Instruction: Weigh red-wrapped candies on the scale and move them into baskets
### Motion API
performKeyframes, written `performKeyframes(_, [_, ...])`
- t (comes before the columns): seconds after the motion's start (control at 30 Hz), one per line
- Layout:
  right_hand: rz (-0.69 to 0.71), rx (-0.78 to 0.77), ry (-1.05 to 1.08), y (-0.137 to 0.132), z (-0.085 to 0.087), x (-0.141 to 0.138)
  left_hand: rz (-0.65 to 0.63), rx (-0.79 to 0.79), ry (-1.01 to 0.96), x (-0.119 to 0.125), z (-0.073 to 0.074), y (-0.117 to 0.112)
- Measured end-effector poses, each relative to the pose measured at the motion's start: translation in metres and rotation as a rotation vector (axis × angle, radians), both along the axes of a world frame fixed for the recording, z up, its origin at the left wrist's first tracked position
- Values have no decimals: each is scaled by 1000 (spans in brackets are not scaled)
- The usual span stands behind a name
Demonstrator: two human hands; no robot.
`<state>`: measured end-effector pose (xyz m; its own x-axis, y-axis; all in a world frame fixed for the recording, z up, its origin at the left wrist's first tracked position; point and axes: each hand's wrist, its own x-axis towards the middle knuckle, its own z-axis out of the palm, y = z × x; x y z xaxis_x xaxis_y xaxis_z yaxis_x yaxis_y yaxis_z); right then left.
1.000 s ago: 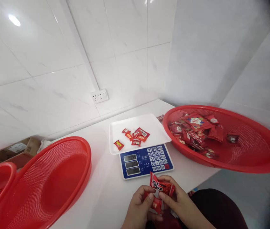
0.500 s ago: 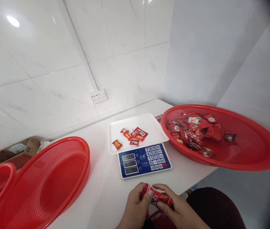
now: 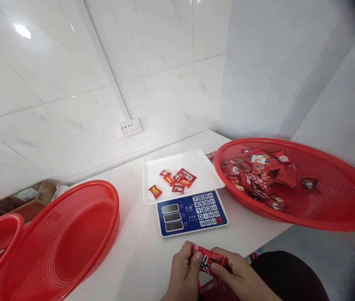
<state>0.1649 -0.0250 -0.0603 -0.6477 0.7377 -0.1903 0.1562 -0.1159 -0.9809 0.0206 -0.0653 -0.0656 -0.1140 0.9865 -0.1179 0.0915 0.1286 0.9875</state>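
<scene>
A white surface (image 3: 133,234) spreads ahead of and to the left of the hands; its near edge slants away beside the right hand. To the hands' far right, a red basket (image 3: 337,184) heaped at its left end with wrapped packets (image 3: 261,165) juts past that edge. Well to their left stands a bare-bottomed perforated basket (image 3: 80,238). Straight ahead, just beyond the fingertips, sits a blue-faced scale (image 3: 192,215) with a white tray (image 3: 190,159) behind its keypad. Bare surface lies between the hands and the scale, and a wider open stretch between the scale and the perforated basket. The left hand (image 3: 184,271) and right hand (image 3: 238,271) are close together, pinching a red packet (image 3: 207,259) between them, thumbs on its near face. Smallest, a few little packets (image 3: 177,179) lie on the tray, beyond the hands.
</scene>
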Motion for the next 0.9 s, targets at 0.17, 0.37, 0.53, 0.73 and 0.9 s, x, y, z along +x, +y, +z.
performKeyframes(0.17, [6,-42,68,9,-11,-1,-92,-84,17,-8,6,3])
performKeyframes(0.37, [78,-53,135,34,-29,0,-18,-17,143,-39,39,23])
performKeyframes(0.53, [-20,5,60,43,-42,-2,182,71,395,-72,86,56])
performKeyframes(0.73, [-35,34,71,40,-36,-4,260,107,754,-93,108,94])
performKeyframes(0.9, [-49,60,65,39,-38,1,348,176,658,-86,107,76])
